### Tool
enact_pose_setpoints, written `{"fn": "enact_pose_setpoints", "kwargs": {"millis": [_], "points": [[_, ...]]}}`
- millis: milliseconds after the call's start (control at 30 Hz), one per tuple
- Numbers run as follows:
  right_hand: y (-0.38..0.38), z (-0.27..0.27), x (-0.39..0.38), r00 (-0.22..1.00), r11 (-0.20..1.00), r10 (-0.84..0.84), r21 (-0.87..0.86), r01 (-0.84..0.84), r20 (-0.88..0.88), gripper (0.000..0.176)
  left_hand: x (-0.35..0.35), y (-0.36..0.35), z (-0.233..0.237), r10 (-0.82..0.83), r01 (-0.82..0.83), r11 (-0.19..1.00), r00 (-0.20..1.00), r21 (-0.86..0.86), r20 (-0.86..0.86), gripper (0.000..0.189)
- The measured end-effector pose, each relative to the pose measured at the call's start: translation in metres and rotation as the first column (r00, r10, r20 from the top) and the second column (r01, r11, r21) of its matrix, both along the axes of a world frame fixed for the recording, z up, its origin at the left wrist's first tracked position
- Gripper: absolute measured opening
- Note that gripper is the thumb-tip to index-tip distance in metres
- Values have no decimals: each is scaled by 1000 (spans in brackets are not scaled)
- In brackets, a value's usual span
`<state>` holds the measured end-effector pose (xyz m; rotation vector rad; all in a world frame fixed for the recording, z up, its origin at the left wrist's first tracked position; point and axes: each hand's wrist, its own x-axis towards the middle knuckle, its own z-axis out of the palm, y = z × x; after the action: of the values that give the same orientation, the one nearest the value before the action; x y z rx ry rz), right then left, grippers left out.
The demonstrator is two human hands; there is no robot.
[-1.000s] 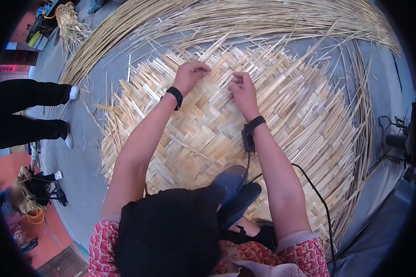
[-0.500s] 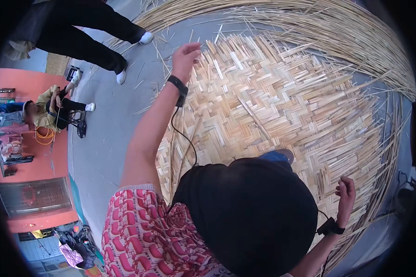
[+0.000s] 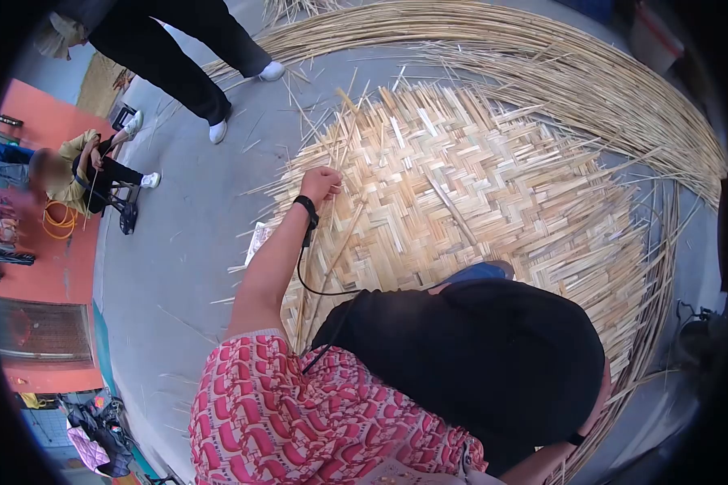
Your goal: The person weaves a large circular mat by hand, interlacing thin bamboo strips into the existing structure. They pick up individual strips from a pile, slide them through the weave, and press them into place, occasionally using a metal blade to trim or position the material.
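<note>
My left hand [image 3: 322, 185] is over the left part of a large woven mat [image 3: 501, 186] of pale split strips in a zigzag pattern. Its fingers are curled together, and whatever they hold, if anything, cannot be made out. Beside it, a loose thin strip [image 3: 346, 236] lies slantwise on the mat. Most of my right hand [image 3: 600, 400] is hidden behind my black-trousered knee, so its fingers do not show. A blue shoe [image 3: 479, 273] rests on the mat in front of my knee. Another loose strip [image 3: 451, 206] crosses the weave near the middle.
A long bundle of thin strips [image 3: 574, 77] curves round the far and right side. A person in black trousers [image 3: 170, 65] stands at upper left on the grey floor [image 3: 186, 234]. Another person [image 3: 85, 170] sits by the red wall [image 3: 48, 279]. A cable [image 3: 315, 289] trails from my left wrist.
My left hand has come back and down from the mat's far left corner. My right hand has moved down and behind my knee. The view has shifted a little.
</note>
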<state>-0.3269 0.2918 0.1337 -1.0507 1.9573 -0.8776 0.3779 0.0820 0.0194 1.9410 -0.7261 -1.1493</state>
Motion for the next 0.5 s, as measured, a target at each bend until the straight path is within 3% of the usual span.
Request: {"fn": "enact_pose_setpoints", "kwargs": {"millis": [67,100,133,167,200,300,333,500], "points": [[-10,3,11,999,999,27,-33,-26,31,15,0,-15,-17,-125,104,987,977,125,172,18],[-14,17,34,999,999,43,-12,-43,26,16,-7,-19,-11,-129,110,987,977,115,169,18],[-19,32,59,998,998,61,11,-62,24,19,-19,-15,4,-417,248,898,742,364,524,26],[-26,40,74,997,996,79,37,-80,23,22,-28,-9,15,-662,230,748,317,622,679,34],[-21,31,65,997,997,74,37,-75,21,22,-33,-2,19,-697,242,716,298,655,652,45],[-5,21,62,987,988,154,-4,-154,34,22,-23,6,2,-698,250,714,323,654,639,44],[-7,18,69,982,983,182,-17,-182,40,22,-18,8,-4,-674,252,733,392,632,626,40],[-43,14,128,943,943,323,-112,-314,77,21,-5,13,-6,-672,339,736,463,586,578,30]]}}
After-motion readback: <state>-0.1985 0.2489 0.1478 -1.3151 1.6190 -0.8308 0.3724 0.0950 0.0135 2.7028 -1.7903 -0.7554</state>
